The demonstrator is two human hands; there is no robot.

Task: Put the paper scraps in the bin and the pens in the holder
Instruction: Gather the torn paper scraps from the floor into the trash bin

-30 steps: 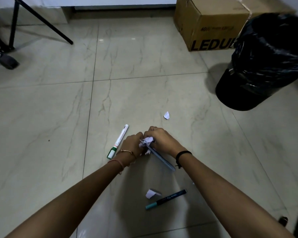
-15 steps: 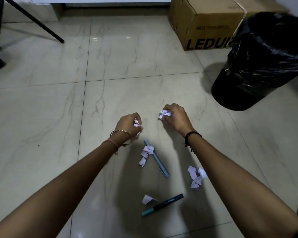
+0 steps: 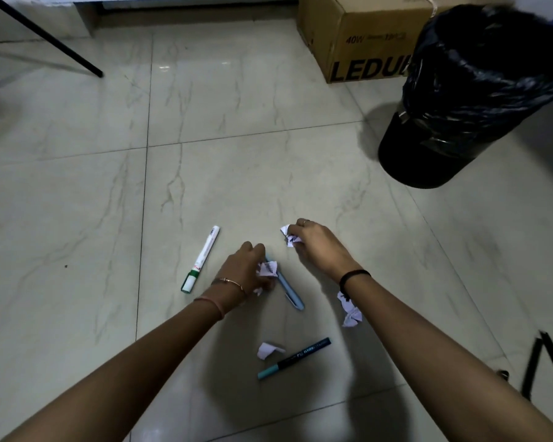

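Two bare forearms, no sleeves in view. On the left wrist, a thin gold-toned bangle (image 3: 229, 282) and, just behind it, a pinkish thread band (image 3: 212, 306). On the right wrist, a black band (image 3: 353, 275) with a small loose end. On a finger of the right hand (image 3: 320, 247), a slim ring (image 3: 305, 221).

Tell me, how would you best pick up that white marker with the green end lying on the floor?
Grip the white marker around the middle of its barrel, coming straight down from above with fingers either side. It lies flat on the floor, clear of the scraps and other pens, so nothing crowds its long sides; the left hand is nearest.
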